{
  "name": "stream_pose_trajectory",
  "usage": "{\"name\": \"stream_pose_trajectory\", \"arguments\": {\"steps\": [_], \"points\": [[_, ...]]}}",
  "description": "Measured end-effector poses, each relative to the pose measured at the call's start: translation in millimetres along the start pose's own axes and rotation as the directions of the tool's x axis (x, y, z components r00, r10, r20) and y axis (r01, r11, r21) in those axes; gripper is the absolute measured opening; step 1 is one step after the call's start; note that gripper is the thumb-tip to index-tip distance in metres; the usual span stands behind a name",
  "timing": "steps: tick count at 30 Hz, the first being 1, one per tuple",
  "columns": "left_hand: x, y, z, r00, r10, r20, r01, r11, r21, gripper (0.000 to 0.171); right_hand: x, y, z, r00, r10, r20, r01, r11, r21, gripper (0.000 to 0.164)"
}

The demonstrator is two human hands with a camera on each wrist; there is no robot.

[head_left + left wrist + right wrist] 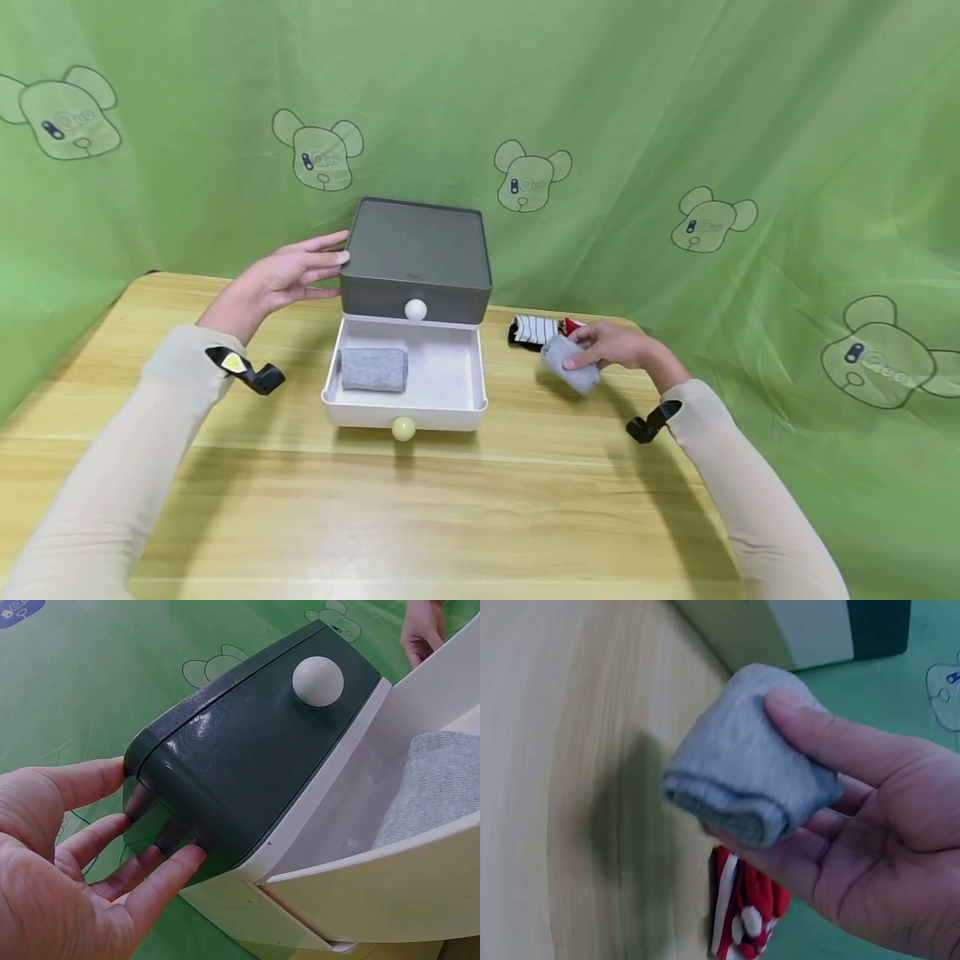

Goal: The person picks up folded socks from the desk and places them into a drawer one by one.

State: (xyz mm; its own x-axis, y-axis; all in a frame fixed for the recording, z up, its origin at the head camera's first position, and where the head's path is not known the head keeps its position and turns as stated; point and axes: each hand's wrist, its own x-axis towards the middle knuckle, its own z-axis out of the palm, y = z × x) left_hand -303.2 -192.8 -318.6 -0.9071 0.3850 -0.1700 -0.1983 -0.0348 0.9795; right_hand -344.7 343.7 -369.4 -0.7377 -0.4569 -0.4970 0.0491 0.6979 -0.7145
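Observation:
Between the thumb and fingers of my right hand [618, 343] is a rolled grey cloth [742, 757], soft and sock-like, raised over the table. With fingers spread, my left hand [288, 273] touches the left side of the dark grey upper drawer [247, 750] of a small two-drawer box. Below it, the white lower drawer [446, 354] is pulled out toward me. A second rolled grey cloth [373, 369] lies at the left inside this drawer. Just behind the held cloth sit a striped black-and-white rolled cloth [536, 329] and a red-and-white one [751, 907].
The box stands near the back of the wooden table [480, 517]. A green curtain [420, 67] with bear drawings hangs right behind it. A white knob [416, 310] marks the upper drawer, a pale yellow knob [403, 429] the lower one.

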Motion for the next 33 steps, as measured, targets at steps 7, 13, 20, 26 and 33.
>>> {"name": "stream_pose_trajectory", "arguments": {"steps": [7,13,20,26,33], "points": [[1.4,0.1,0.7,1.0,-0.012,-0.012,0.012,1.0,0.002,0.069,-5,-25,8,0.996,-0.069,0.049,0.064,0.994,0.087,0.053],[0.5,0.6,2.4,1.0,-0.001,-0.003,0.001,1.0,0.009,0.069,-10,-48,10,0.993,-0.094,0.068,0.086,0.99,0.114,0.055],[0.6,0.1,1.8,1.0,0.001,-0.008,-0.001,1.0,-0.003,0.068,-18,-87,13,0.985,-0.138,0.107,0.134,0.99,0.044,0.055],[2.8,0.6,3.1,1.0,-0.021,-0.021,0.021,1.0,-0.005,0.069,-26,-120,18,0.967,-0.202,0.157,0.209,0.977,-0.033,0.047],[5.8,0.8,5.9,0.999,-0.033,-0.033,0.033,0.999,-0.018,0.07,-33,-156,28,0.946,-0.274,0.172,0.291,0.953,-0.083,0.045]]}}
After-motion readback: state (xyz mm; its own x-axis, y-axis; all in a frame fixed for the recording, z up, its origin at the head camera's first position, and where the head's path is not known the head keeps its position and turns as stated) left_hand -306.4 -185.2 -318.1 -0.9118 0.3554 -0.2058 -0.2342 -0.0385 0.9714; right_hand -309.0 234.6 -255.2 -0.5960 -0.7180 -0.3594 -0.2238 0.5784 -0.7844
